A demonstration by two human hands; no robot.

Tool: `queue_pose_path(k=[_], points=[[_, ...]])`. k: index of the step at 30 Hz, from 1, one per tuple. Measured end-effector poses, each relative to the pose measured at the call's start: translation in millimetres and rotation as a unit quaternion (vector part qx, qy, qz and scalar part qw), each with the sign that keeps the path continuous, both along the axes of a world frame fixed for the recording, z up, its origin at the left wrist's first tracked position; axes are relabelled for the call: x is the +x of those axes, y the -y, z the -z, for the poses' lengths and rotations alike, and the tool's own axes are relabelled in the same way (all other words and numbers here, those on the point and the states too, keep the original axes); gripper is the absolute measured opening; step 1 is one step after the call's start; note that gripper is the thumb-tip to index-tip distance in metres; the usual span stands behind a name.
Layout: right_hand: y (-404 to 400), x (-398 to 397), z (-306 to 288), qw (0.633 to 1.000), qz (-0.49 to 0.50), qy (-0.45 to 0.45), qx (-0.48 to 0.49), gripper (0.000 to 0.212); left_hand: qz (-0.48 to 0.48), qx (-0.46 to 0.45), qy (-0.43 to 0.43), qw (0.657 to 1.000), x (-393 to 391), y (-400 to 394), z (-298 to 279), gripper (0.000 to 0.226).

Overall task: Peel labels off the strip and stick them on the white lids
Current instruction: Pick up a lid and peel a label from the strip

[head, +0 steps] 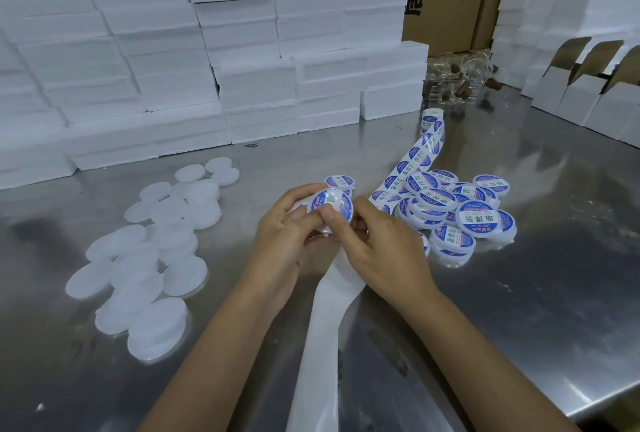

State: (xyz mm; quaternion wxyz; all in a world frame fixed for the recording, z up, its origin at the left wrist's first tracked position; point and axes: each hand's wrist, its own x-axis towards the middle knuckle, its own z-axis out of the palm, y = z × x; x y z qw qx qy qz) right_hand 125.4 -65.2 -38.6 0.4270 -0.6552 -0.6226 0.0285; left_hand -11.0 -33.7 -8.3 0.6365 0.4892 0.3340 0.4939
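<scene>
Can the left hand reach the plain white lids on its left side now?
Probably not yet: the left hand grips a labelled lid. The plain white lids lie uncovered on the steel table, nothing between.

A lid (329,205) bearing a blue-and-white label is held over the steel table (519,293) by both hands — left hand (287,234) gripping its edge, right hand (377,248) pressing a thumb on the label. Bare backing strip (325,327) is draped down between the forearms. Plain white lids (149,258) are scattered at left; labelled lids (460,213) are heaped at right, with the label strip (420,151) running back to its roll — foam boxes (207,68) are stacked behind.
</scene>
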Motion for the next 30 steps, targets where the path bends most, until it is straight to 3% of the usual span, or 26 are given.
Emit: queue_pose_path(k=[7,12,18,24,27,30], points=[[-1.1,3.1,0.6,1.0,-0.006,-0.013,0.021,0.047,-0.043,-0.011,0.009,0.999,3.6,0.0,3.8,0.006],[-3.6,5.7,3.7,1.0,0.007,0.018,0.019,0.035,-0.084,0.011,-0.05,0.995,2.9,0.3,6.6,0.023],[-3.9,12.9,-0.9,0.999,0.015,-0.048,-0.008,0.058,-0.114,0.025,-0.055,0.992,4.8,2.3,5.2,0.011],[-6.1,13.0,0.7,0.995,-0.041,-0.087,-0.026,0.049,-0.143,0.046,-0.067,0.986,6.3,2.2,6.0,0.011],[-6.9,22.2,-1.4,0.995,0.016,-0.093,-0.025,0.044,-0.144,0.037,-0.07,0.986,6.1,-0.4,9.2,0.011],[-7.2,40.8,-3.4,0.98,0.178,-0.091,0.013,0.048,-0.159,0.025,-0.091,0.983,2.5,-6.1,12.7,0.021]])
